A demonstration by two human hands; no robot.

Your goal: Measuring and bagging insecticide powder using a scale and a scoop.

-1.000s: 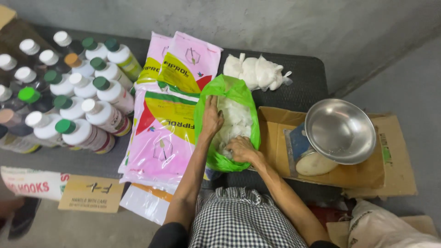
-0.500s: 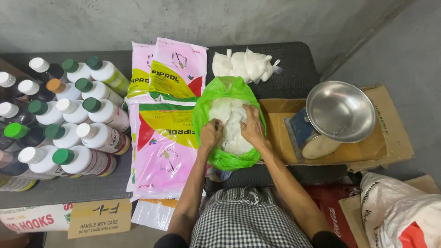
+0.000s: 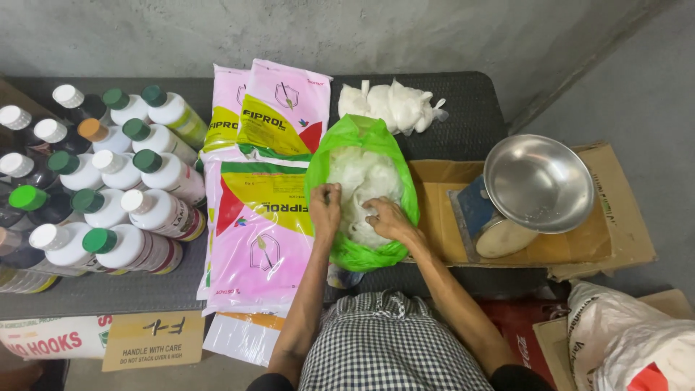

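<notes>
A farm-supply storeroom: rows of chemical bottles (image 3: 108, 195), pink sacks (image 3: 257, 232), weighing scale (image 3: 532, 192).

Left hand (image 3: 325, 205) and right hand (image 3: 384, 218) rest inside the green bag (image 3: 360, 137) of white packets (image 3: 360, 181); steel bowl (image 3: 538, 182) nearby.

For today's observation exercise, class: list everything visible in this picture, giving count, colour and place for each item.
Green bag: one, holding white packets, table centre.
White packets: small pile, beyond the bag.
Pink sacks: several, overlapping, left of the bag.
Bottles: many, mostly white, green or white caps, table left.
Steel bowl: one, silver, on a scale, right.
Cardboard: brown, under the scale.
Left hand: on the bag's rim.
Right hand: inside the bag.
</notes>
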